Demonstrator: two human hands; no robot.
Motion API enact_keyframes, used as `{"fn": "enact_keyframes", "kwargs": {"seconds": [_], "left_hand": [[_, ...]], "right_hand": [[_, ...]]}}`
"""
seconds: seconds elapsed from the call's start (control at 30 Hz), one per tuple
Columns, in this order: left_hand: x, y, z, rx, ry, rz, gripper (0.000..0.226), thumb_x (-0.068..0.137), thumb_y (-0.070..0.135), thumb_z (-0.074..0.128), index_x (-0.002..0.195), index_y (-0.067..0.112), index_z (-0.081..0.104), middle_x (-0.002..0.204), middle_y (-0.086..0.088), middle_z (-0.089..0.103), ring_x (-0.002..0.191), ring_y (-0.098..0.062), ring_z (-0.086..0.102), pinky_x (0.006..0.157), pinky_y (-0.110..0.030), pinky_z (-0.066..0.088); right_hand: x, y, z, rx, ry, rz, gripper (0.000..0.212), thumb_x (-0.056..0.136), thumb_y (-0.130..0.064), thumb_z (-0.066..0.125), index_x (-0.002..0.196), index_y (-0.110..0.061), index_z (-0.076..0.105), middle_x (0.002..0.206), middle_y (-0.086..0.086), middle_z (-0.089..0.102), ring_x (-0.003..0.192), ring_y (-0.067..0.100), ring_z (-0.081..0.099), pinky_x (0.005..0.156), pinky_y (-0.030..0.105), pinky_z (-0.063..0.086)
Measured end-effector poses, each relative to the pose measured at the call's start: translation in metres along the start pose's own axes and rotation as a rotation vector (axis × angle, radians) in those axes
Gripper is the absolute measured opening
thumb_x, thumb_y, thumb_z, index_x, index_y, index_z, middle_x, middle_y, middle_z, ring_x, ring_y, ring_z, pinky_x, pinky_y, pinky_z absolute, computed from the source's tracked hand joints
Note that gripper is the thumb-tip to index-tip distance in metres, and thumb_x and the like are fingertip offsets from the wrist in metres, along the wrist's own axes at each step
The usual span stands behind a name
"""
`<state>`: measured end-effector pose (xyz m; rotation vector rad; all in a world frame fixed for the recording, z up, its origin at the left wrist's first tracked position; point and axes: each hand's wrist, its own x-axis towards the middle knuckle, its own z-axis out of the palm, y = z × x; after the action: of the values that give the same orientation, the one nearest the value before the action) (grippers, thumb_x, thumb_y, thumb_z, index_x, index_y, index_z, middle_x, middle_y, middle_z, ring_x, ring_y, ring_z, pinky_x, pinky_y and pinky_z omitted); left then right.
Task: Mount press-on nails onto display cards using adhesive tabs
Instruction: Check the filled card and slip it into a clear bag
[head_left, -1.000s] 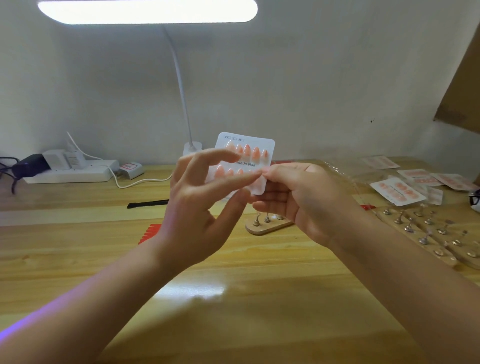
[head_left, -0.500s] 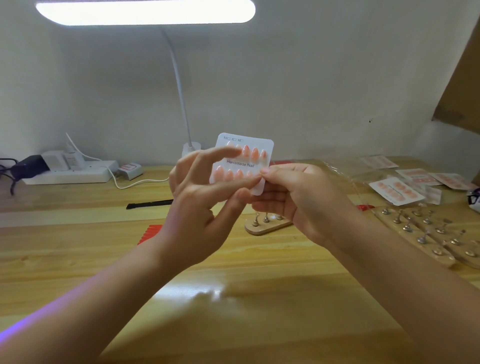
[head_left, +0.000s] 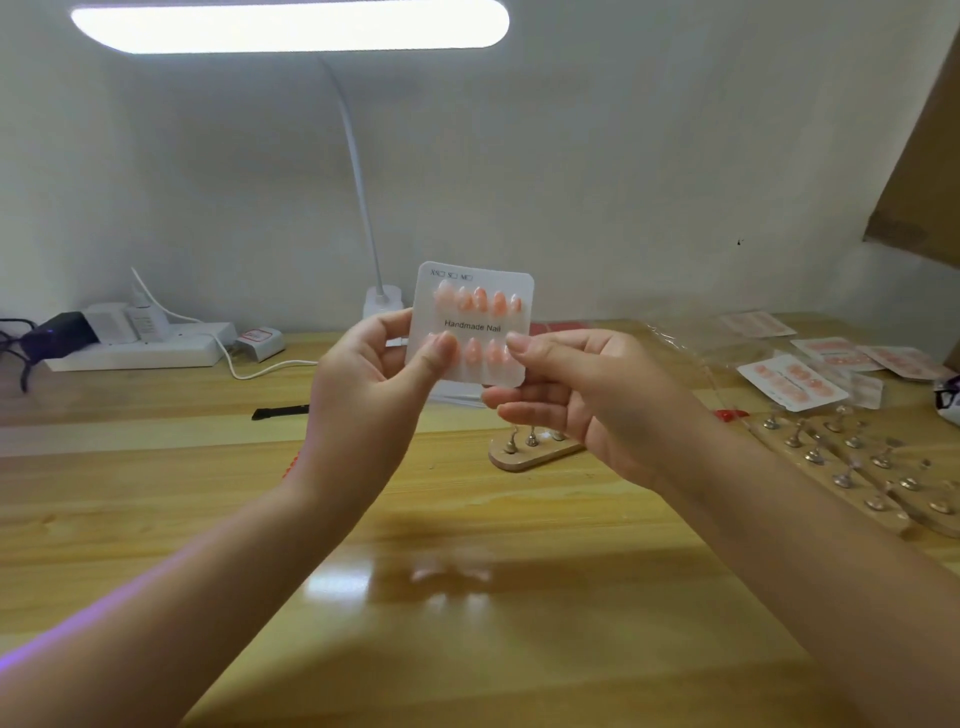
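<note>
Two hands: both hold one display card (head_left: 470, 325) up in the air above the counter (head_left: 467, 597), in front of the wall.
Card: white, thin, rounded corners, printed "Handmade Nail"; I judge it light and stiff enough to stay flat, yet easy to crease if squeezed hard.
Nails: two rows of peach press-on nails (head_left: 478, 301) sit on the card; the lower row is partly hidden by thumbs, so whether it is full is unclear. Small and glossy, likely to pop off if rubbed.
Left hand (head_left: 374, 384): fingers clamped on the card's lower left edge, thumb in front, the rest behind.
Right hand (head_left: 582, 400): fingers clamped on the lower right corner, thumb tip on the face.
Best hold: bare margins and edges, away from the nails.
Lamp (head_left: 291, 26): lit bar overhead, its base behind the card.
Stand boards (head_left: 852, 467): wooden strips with metal pegs at right, one small stand (head_left: 530, 449) directly below the hands.
Finished cards (head_left: 792, 382): lie far right, near clear bags.
Power strip (head_left: 140, 348): far left, well apart.
</note>
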<state>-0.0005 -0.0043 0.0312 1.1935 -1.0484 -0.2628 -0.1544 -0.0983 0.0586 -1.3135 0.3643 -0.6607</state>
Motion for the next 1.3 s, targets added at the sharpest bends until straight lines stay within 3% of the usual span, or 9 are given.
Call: {"fn": "enact_keyframes", "kwargs": {"seconds": [0.13,0.37,0.6,0.77,0.9,1.07,1.3], "left_hand": [[-0.002,0.001,0.004,-0.013,0.005,-0.013,0.025,0.082,0.033,0.070,0.105,0.026,0.063,0.086,0.005,0.076,0.085,-0.011,0.073,0.070,-0.015,0.052],[-0.008,0.003,0.008,0.001,0.018,-0.042,0.025,0.080,0.037,0.068,0.102,0.029,0.061,0.082,0.008,0.075,0.078,-0.003,0.071,0.057,-0.010,0.048],[-0.008,0.003,0.007,-0.007,0.052,-0.044,0.030,0.076,0.041,0.067,0.102,0.028,0.061,0.079,0.008,0.075,0.077,-0.002,0.070,0.062,-0.010,0.048],[-0.008,0.004,0.008,-0.015,0.047,-0.030,0.029,0.077,0.040,0.067,0.102,0.027,0.061,0.080,0.007,0.075,0.078,-0.004,0.071,0.065,-0.010,0.049],[-0.011,0.006,0.009,0.002,0.038,-0.043,0.028,0.077,0.042,0.067,0.100,0.028,0.060,0.079,0.009,0.075,0.075,0.000,0.070,0.054,-0.009,0.046],[-0.010,0.005,0.010,0.031,0.047,-0.054,0.026,0.076,0.042,0.066,0.099,0.030,0.060,0.077,0.011,0.074,0.073,0.002,0.069,0.051,-0.008,0.045],[-0.003,0.001,0.003,0.085,0.042,-0.043,0.031,0.080,0.041,0.067,0.107,0.030,0.055,0.084,0.010,0.075,0.074,-0.002,0.069,0.064,-0.011,0.049]], "right_hand": [[0.002,0.006,-0.002,-0.074,0.030,-0.059,0.012,0.087,-0.010,0.065,0.088,0.002,0.069,0.076,0.012,0.073,0.069,0.020,0.073,0.057,0.020,0.055],[0.002,0.012,0.000,-0.099,0.119,-0.133,0.010,0.091,-0.005,0.062,0.088,0.003,0.069,0.070,0.011,0.071,0.061,0.020,0.070,0.054,0.022,0.055],[0.003,0.013,0.002,0.026,0.042,-0.092,0.028,0.098,-0.016,0.052,0.097,0.007,0.068,0.083,0.018,0.073,0.073,0.026,0.072,0.061,0.026,0.057],[0.004,0.014,-0.002,-0.013,0.033,-0.118,0.016,0.093,-0.011,0.060,0.094,0.003,0.069,0.079,0.014,0.073,0.071,0.024,0.072,0.060,0.024,0.056],[0.005,0.018,-0.005,-0.143,0.082,-0.157,0.014,0.090,-0.012,0.063,0.092,0.001,0.069,0.075,0.011,0.073,0.066,0.022,0.071,0.059,0.024,0.056],[0.005,0.017,-0.009,-0.178,0.057,-0.151,0.028,0.076,-0.028,0.068,0.091,-0.004,0.071,0.077,0.013,0.073,0.069,0.023,0.072,0.061,0.025,0.057],[0.004,0.010,-0.004,0.009,-0.019,-0.069,0.022,0.096,-0.012,0.054,0.095,0.004,0.069,0.084,0.017,0.073,0.076,0.026,0.073,0.063,0.026,0.057]]}}
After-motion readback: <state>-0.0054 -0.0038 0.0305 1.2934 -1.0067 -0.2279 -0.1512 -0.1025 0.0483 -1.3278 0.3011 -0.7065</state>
